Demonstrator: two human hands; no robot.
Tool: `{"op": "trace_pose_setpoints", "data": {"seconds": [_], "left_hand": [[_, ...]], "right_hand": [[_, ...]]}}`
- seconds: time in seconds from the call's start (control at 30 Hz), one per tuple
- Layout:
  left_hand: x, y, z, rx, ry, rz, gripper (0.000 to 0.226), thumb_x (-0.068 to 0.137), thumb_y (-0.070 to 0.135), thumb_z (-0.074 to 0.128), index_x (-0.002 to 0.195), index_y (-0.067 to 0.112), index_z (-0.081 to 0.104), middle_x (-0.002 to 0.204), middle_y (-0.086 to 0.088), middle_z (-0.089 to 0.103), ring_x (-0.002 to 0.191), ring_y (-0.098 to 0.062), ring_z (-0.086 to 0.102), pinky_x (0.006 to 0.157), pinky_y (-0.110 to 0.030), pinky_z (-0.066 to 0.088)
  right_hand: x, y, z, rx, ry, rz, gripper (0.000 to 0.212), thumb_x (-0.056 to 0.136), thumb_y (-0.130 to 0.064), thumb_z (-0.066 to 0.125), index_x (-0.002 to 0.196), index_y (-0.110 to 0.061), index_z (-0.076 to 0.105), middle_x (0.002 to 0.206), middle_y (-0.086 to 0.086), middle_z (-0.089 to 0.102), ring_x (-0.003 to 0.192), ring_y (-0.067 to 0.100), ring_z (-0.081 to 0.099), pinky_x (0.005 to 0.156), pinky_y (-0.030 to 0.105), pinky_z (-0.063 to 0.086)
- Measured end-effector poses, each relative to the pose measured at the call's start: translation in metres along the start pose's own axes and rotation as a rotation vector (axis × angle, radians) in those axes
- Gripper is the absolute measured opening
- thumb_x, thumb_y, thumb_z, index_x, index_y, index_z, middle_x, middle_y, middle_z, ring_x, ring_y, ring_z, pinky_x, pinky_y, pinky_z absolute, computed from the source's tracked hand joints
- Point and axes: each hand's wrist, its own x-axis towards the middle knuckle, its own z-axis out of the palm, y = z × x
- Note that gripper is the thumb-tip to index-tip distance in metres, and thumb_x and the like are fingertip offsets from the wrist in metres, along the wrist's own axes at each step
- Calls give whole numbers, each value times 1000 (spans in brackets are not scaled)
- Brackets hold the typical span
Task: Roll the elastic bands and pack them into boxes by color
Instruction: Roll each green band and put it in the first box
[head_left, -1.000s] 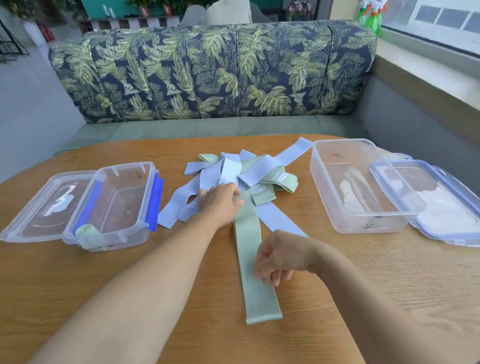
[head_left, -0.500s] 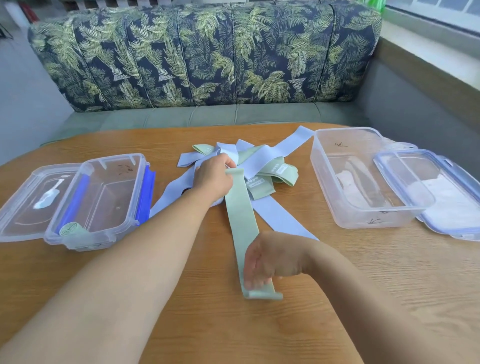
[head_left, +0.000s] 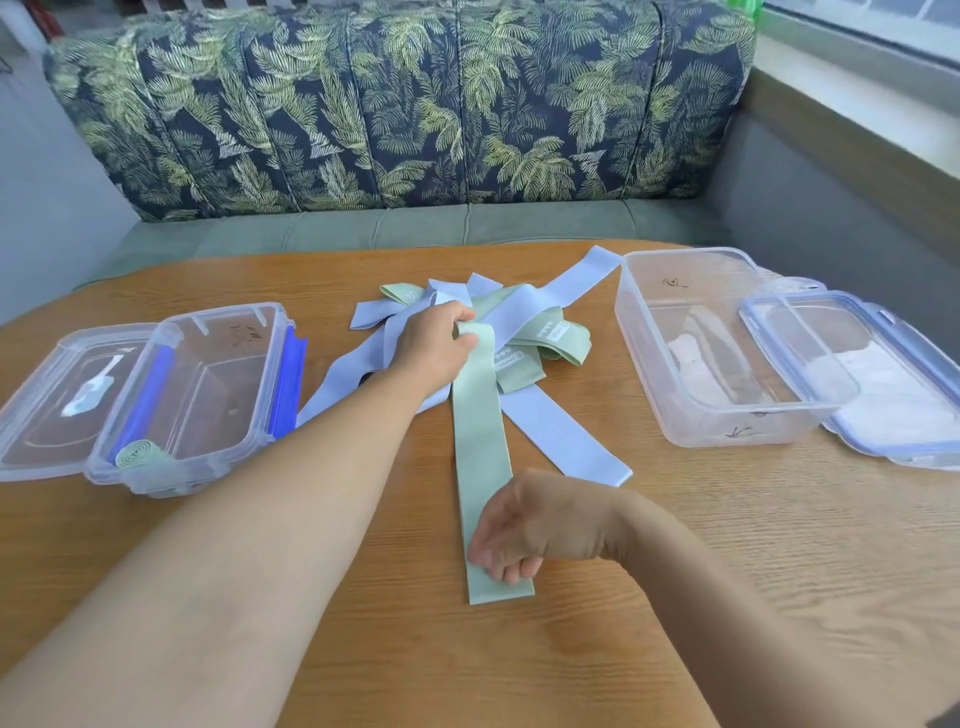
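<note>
The round wooden table (head_left: 779, 571) curves away at its far edge just behind the pile of bands (head_left: 524, 317), with a leaf-patterned sofa (head_left: 415, 104) beyond. The widest stretch of bare wood lies nearest the person, on both sides of the forearms. Narrower strips of wood separate the pile from the box on each side. The left box (head_left: 171, 470) is clear with blue clips along its long sides, and one rolled green band (head_left: 136, 453) sits in its near left corner. Its lid (head_left: 41, 415) lies flat, touching its left side. The right box (head_left: 727, 434) is also clear, and only pale patches show through its walls, too faint to identify. The blue-rimmed lid (head_left: 898, 400) lies to the right, its left edge overlapping the box's rim. In the middle, pale blue and green bands cross one another in a loose heap, and one blue band (head_left: 561, 441) trails toward the person. A long green band (head_left: 478, 452) lies straight from the heap toward the near edge. The left hand (head_left: 434, 348) reaches out over the heap and grips the band's far end with its fingers folded around the fabric. The right hand (head_left: 524, 530), wrist bent inward, holds the band close to its near end. Its curled fingertips (head_left: 498, 571) are on top of the fabric, and the thumb is hidden.
</note>
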Motion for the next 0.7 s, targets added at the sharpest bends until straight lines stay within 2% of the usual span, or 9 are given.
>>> {"op": "trace_pose_setpoints", "data": {"seconds": [0.13,0.2,0.27,0.33,0.4,0.47,0.57,0.7], "left_hand": [[-14,7,-10,17,42,8,42,99,19,51,140,10,47,138,-14,51,128,-28,47,101,-32,36],[-28,10,-15,73,51,49,38,98,17,50,136,10,53,139,-13,49,129,-27,45,103,-33,35],[-48,10,-16,103,30,80,30,97,19,52,126,16,61,132,-6,54,122,-24,50,102,-37,38],[-68,8,-14,150,4,87,25,97,24,53,119,22,65,125,0,58,116,-20,54,98,-35,35],[-88,6,-10,191,-29,96,24,96,29,54,118,25,64,122,5,58,115,-16,53,92,-32,26],[-105,4,-7,206,-54,106,25,95,32,56,118,27,64,120,8,58,115,-13,52,89,-30,22],[-124,-2,-3,218,-92,118,28,91,37,61,118,29,63,125,12,56,120,-9,49,92,-29,21],[-135,-3,2,254,-137,127,34,90,40,61,123,29,60,138,14,49,130,-6,41,99,-31,20]], "right_hand": [[-5,4,12,2,159,-58,12,82,-4,64,85,-9,74,74,10,68,65,11,60,62,23,52],[-11,9,15,22,311,-107,10,81,-4,68,81,-13,74,66,0,62,57,5,54,55,17,44],[-19,15,15,3,399,-132,9,80,-7,73,81,-16,74,64,-8,59,53,0,51,52,13,40],[-25,21,16,-79,409,-124,12,78,-14,78,86,-20,73,64,-13,55,55,0,49,56,15,41],[-27,26,24,-255,404,-102,15,77,-19,78,90,-22,72,67,-14,54,61,2,49,61,21,44],[-26,28,34,-360,441,-108,11,77,-20,76,84,-25,68,72,-13,57,65,4,51,66,25,46],[-26,30,44,-395,490,-128,18,79,-17,71,70,-29,61,74,-14,57,65,3,50,65,23,46],[-30,30,48,-381,517,-116,16,79,-16,70,75,-29,63,74,-14,57,68,5,52,72,28,52]]}}
